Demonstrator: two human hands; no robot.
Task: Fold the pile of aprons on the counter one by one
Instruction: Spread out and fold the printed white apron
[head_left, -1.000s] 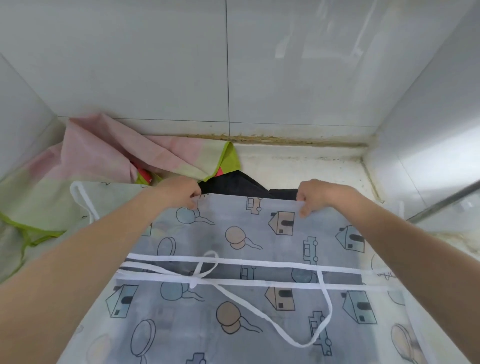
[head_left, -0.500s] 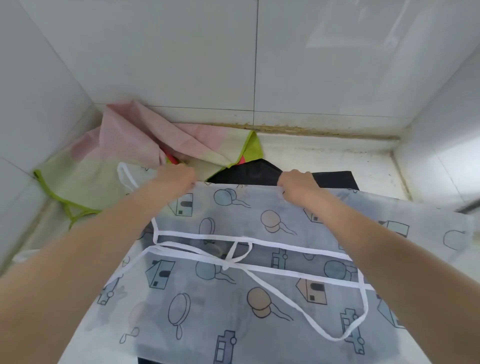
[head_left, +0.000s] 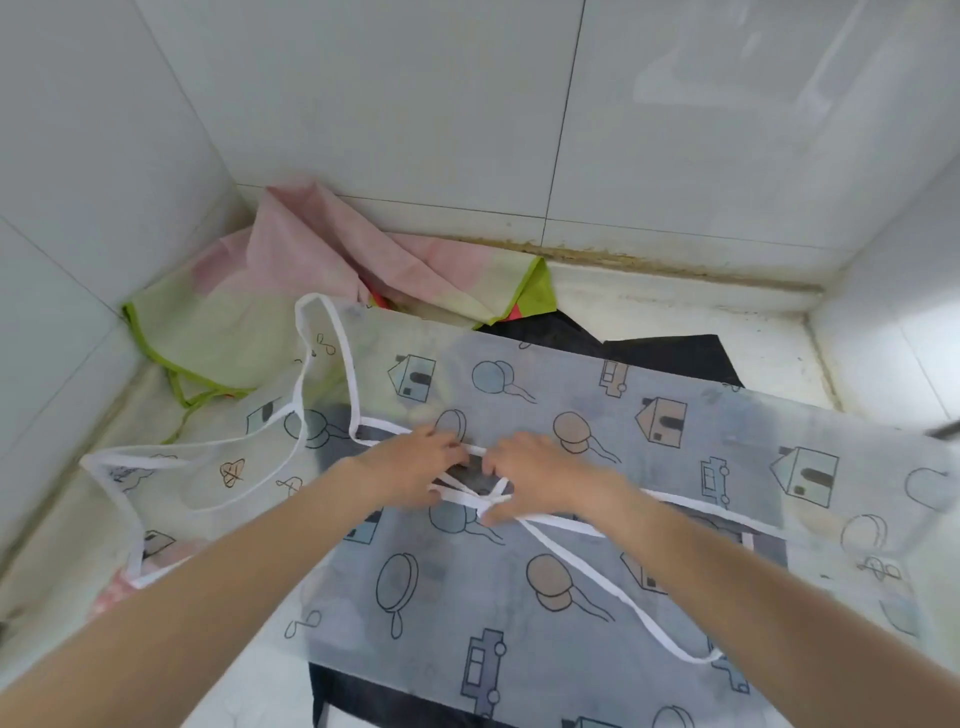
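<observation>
Both hands meet on the white ties at the middle of the printed apron.

The translucent printed apron (head_left: 597, 415) lies spread across the counter (head_left: 675, 312), its far edge running straight from ten toward three o'clock. The left hand (head_left: 410, 470) and right hand (head_left: 540, 475) sit close together, fingers curled, pinching the white ties (head_left: 587, 566). A pink-and-green apron (head_left: 291, 291) is bunched in the ten o'clock corner against the tiled wall (head_left: 415, 104); a black apron (head_left: 670, 353) shows at one o'clock, bare counter beyond it.
</observation>
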